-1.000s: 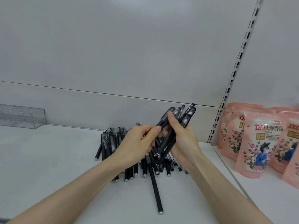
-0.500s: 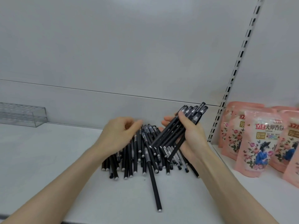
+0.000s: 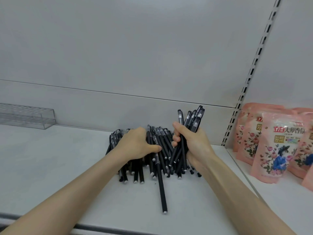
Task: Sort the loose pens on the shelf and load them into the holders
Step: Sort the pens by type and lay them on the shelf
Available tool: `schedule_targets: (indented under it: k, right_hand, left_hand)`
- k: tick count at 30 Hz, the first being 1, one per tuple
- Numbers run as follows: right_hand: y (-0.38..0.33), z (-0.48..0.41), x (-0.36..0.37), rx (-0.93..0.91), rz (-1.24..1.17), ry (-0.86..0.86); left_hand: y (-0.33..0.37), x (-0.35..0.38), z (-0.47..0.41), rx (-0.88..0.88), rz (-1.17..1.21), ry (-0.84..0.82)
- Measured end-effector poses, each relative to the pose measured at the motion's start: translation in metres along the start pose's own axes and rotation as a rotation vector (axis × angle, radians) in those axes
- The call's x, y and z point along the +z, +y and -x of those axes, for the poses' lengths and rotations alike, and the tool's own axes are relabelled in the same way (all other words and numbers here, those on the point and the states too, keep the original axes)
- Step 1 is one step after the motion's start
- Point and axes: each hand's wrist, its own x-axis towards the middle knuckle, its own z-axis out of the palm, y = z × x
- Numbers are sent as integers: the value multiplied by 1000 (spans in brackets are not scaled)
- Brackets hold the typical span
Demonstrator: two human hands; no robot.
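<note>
A pile of loose black pens (image 3: pixel 163 156) lies on the white shelf (image 3: pixel 59 160) near the back wall. One pen (image 3: pixel 161 189) sticks out of the pile toward the front edge. My left hand (image 3: pixel 136 145) lies palm down on the left part of the pile, thumb pressed across the pens; its fingers curl out of sight behind the knuckles. My right hand (image 3: pixel 193 143) grips a bundle of black pens (image 3: pixel 194 118) almost upright above the pile's right side, caps pointing up. A clear acrylic holder (image 3: pixel 28 117) stands at the far left, well away from both hands.
Pink printed pouches (image 3: pixel 274 146) stand on the neighbouring shelf section to the right, beyond a slotted upright (image 3: pixel 243 92). The grey back wall runs close behind the pile. The shelf's dark front edge (image 3: pixel 101 228) crosses the bottom of the view.
My left hand has dropped from above the pile onto its left part. My right hand has turned its bundle from slanted to nearly upright and closed tighter around it.
</note>
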Motion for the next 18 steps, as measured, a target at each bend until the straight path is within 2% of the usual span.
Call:
schedule_targets:
  k: [11, 18]
  right_hand:
    - [-1, 5, 4, 17, 53, 39]
    - [-1, 4, 4, 59, 49, 50]
  left_hand:
    - [-13, -10, 3, -88, 265, 47]
    - [-25, -17, -4, -69, 349, 175]
